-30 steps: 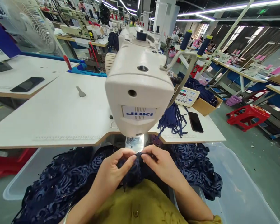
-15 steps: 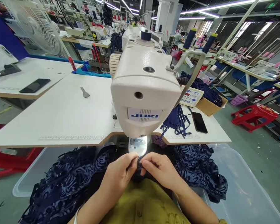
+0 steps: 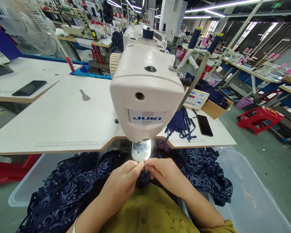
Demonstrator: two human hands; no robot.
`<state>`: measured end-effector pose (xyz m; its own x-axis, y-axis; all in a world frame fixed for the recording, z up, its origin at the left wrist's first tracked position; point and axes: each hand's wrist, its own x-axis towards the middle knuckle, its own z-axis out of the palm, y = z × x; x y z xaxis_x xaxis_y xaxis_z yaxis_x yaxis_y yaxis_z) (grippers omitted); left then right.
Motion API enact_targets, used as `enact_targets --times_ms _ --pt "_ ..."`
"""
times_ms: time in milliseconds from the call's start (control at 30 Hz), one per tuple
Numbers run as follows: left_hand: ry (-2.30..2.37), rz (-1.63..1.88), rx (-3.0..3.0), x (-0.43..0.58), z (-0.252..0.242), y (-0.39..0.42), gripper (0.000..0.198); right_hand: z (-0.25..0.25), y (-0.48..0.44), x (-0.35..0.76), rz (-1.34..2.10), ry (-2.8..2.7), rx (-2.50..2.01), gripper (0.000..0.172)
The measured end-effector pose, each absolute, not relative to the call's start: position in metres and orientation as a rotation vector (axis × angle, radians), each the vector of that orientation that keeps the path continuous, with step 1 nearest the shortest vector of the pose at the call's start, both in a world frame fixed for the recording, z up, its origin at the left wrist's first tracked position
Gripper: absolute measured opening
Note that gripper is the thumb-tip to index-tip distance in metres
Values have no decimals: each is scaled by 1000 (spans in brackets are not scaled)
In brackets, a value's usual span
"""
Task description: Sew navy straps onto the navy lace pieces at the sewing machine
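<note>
A white JUKI sewing machine (image 3: 145, 94) stands on a white table (image 3: 60, 119) straight ahead. Just below its head, my left hand (image 3: 122, 183) and my right hand (image 3: 166, 173) meet fingertip to fingertip. Both pinch a fold of dark navy patterned fabric (image 3: 68, 191) in front of the lit needle area (image 3: 141, 151). The cloth spreads across my lap and to both sides. What lies under the presser foot is hidden by the machine head and my fingers.
A bundle of navy straps (image 3: 181, 124) and a black phone (image 3: 204, 125) lie on the table's right part, near a control panel (image 3: 195, 99). Clear plastic bins (image 3: 252, 194) flank my lap. A red stool (image 3: 259, 118) stands right, a fan (image 3: 26, 26) far left.
My hands have closed in together and moved up to just below the machine's light, still pinching the navy fabric. The view shifted slightly.
</note>
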<state>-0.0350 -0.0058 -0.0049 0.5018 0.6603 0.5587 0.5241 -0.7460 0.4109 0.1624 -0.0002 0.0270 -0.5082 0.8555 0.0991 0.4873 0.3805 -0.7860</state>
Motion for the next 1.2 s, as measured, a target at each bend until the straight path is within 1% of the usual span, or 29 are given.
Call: enact_targets --times_ms 133,300,467,533,667,733,800,867,933,1067,1133,1200 --pt "968 961 2448 -34 1 -5 29 25 -1 162 934 -2218 -1144 23" --pt "1022 807 2273 -32 8 -8 23 16 -8 155 822 -2176 -1252 10" --pt "1112 723 2152 -29 12 -11 17 14 -7 152 746 -2045 -1356 10" --pt "1083 722 2147 -30 12 -10 15 15 -5 154 804 -1978 -1367 10" --pt "981 833 2228 -36 14 -9 13 17 0 161 1127 -1871 -1259 7" --pt "954 850 2243 -38 15 -10 12 19 3 166 1257 -1832 -1192 15" --pt "966 835 2189 -38 16 -9 12 23 5 172 1285 -1846 -1142 23" --pt "993 830 2087 -38 16 -8 10 28 8 177 1191 -1913 -1123 25" --pt "1010 841 1961 -37 15 -7 6 32 10 179 1020 -1980 -1123 26" --pt "1055 873 1719 -38 14 -5 7 32 12 177 738 -2028 -1087 11" --pt "1105 901 1628 -37 12 -4 11 26 9 174 547 -1957 -1098 7" --pt "1146 930 1559 -36 11 -4 15 18 3 172 466 -1848 -1080 7"
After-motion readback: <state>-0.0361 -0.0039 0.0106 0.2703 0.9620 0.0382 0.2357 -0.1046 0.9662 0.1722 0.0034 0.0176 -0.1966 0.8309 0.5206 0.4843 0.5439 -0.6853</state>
